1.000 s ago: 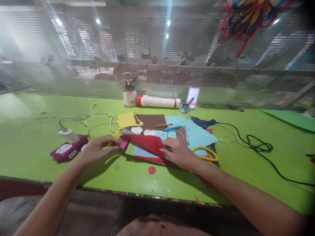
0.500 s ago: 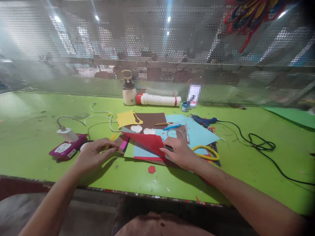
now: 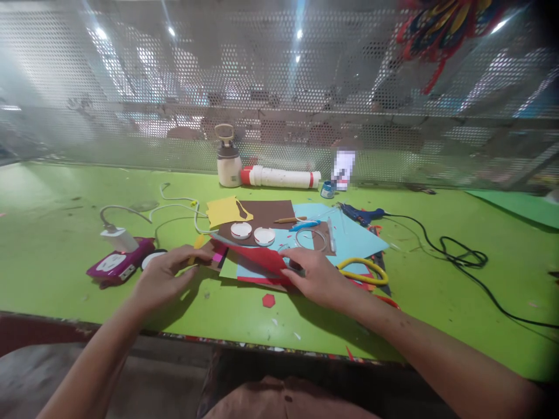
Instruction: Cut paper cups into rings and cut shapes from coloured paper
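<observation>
A stack of coloured paper sheets lies on the green table (image 3: 65, 233) before me. My right hand (image 3: 317, 276) pinches the corner of a red sheet (image 3: 257, 256) and holds it lifted off a light blue sheet (image 3: 349, 235). A dark pen-like thing shows between its fingers. My left hand (image 3: 163, 276) rests at the stack's left edge, fingers closed on the edge of a brown piece (image 3: 209, 254) beside a pink strip (image 3: 218, 256).
A purple power strip (image 3: 117, 265) with a white charger lies left. Two white round lids (image 3: 252, 233), a brown sheet (image 3: 266, 212), a yellow sheet (image 3: 225, 210), yellow-handled scissors (image 3: 364, 270), a blue glue gun (image 3: 360, 215) with black cord, a bottle (image 3: 228, 157) and a white tube (image 3: 282, 177) lie around. A red hexagon (image 3: 268, 300) lies near the front edge.
My right hand has lowered the red sheet's corner toward the stack, so the white lids show. My left hand has slid left and nearer along the stack's edge.
</observation>
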`<state>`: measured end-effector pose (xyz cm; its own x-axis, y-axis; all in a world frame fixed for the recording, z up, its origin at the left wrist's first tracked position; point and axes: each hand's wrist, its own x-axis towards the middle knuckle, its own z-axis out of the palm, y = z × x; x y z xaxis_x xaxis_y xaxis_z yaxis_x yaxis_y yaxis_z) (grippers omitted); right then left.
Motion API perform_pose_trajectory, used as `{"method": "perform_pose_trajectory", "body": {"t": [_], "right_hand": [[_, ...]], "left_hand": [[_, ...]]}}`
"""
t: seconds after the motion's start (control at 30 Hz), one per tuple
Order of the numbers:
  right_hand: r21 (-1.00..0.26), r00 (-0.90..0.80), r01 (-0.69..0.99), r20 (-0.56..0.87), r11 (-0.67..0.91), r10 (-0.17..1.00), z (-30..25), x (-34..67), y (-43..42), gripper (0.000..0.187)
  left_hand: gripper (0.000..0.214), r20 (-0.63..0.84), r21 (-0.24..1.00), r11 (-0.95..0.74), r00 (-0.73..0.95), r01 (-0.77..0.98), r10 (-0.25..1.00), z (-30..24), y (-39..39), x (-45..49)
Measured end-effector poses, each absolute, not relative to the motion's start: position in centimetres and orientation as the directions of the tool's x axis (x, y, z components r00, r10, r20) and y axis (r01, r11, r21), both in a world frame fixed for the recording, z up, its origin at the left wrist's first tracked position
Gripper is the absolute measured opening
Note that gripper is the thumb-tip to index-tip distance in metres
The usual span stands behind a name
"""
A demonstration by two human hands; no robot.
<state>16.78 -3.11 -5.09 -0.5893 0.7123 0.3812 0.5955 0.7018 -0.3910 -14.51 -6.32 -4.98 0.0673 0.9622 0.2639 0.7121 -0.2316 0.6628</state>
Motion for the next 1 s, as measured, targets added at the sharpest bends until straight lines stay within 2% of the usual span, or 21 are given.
{"method": "perform_pose_trajectory", "body": {"t": [0.13, 0.3, 0.47, 0.57, 0.67, 0.8, 1.0], "right_hand": [[-0.333, -0.642, 0.603, 0.337, 0.725, 0.689, -5.0, 16.3, -4.0, 0.025], [-0.202, -0.695, 0.633, 0.276, 0.747, 0.664, -4.8, 15.4, -5.1, 0.028], [-0.112, -0.694, 0.675, 0.239, 0.729, 0.679, -4.9, 14.8, -4.8, 0.028], [-0.092, -0.685, 0.691, 0.230, 0.716, 0.691, -5.1, 14.9, -4.4, 0.030], [-0.052, -0.696, 0.693, 0.214, 0.719, 0.686, -4.9, 15.2, -4.2, 0.027], [0.061, -0.755, 0.649, 0.171, 0.758, 0.633, -4.0, 15.8, -4.6, 0.017], [0.212, -0.810, 0.584, 0.095, 0.784, 0.578, -2.4, 15.7, -5.2, 0.022]], "left_hand": [[0.023, 0.310, 0.653, -0.254, 0.053, 0.713, 0.949, -5.2, -6.2, -14.4], [0.018, 0.367, 0.642, -0.287, 0.044, 0.711, 0.929, -5.6, -6.1, -14.3], [0.021, 0.381, 0.656, -0.306, 0.048, 0.689, 0.923, -5.5, -6.5, -14.6], [0.021, 0.365, 0.646, -0.270, 0.021, 0.714, 0.931, -5.2, -6.9, -14.6], [0.022, 0.320, 0.699, -0.213, -0.032, 0.683, 0.947, -5.2, -7.1, -14.5], [0.026, 0.236, 0.769, -0.142, -0.070, 0.624, 0.969, -5.4, -6.7, -14.6], [0.030, 0.222, 0.809, -0.125, -0.101, 0.574, 0.970, -5.7, -6.2, -14.7]]}}
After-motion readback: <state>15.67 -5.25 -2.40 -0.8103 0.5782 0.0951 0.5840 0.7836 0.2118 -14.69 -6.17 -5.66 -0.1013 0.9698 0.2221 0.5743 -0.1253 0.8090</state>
